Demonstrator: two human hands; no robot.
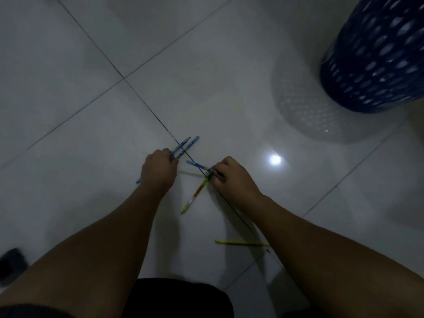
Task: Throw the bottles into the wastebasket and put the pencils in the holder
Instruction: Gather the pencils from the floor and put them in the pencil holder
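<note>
My left hand (158,171) is closed around two blue pencils (185,145) whose ends stick out up and to the right; a blue tip shows below the hand. My right hand (231,177) pinches a blue pencil (198,165) and the top end of a yellow pencil (195,196), which slants down-left on the floor. Another yellow pencil (241,243) lies flat on the floor under my right forearm. The dark blue perforated wastebasket (376,56) stands at the upper right. No bottles and no pencil holder are in view.
The floor is glossy white tile (91,111) with dark grout lines and a bright lamp reflection (275,159). A dark object (11,265) sits at the lower left edge. My dark shorts (179,299) fill the bottom centre.
</note>
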